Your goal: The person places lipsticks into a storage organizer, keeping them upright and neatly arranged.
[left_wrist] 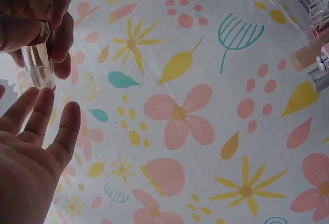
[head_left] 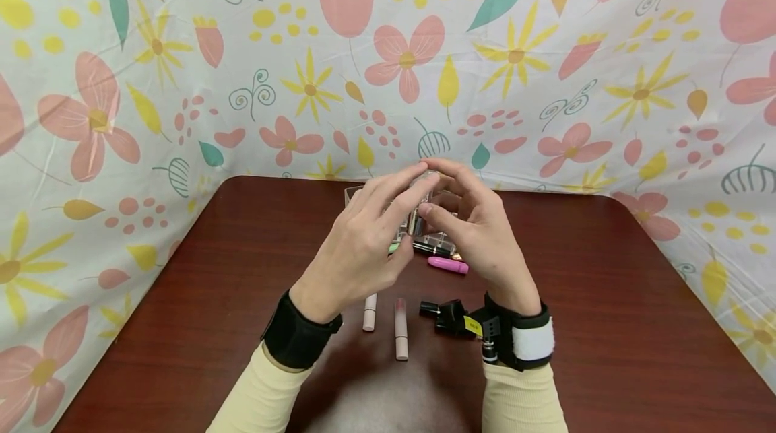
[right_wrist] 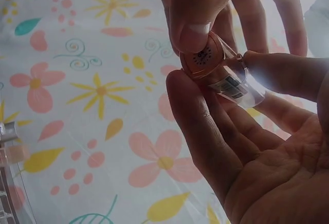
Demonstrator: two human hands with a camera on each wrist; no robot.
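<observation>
Both hands meet over the middle of the table, raised around a small lipstick (right_wrist: 213,64) with a shiny rose-gold base and a clear cap. My right hand (head_left: 485,231) grips it between thumb and fingers. In the right wrist view the left thumb presses by its round base, which carries printed marks. My left hand (head_left: 358,244) comes from the other side; in the left wrist view its fingertips (left_wrist: 43,98) touch the clear end. From the head view, fingers cover most of the lipstick. A label on its side is too small to read.
Behind the hands stands a clear acrylic organizer (head_left: 351,196), partly hidden. A black tube (head_left: 432,249) and a bright pink tube (head_left: 448,264) lie before it. Closer are two pale pink lip tubes, one left (head_left: 370,312) and one right (head_left: 401,329). A flowered cloth (head_left: 388,69) backs the table.
</observation>
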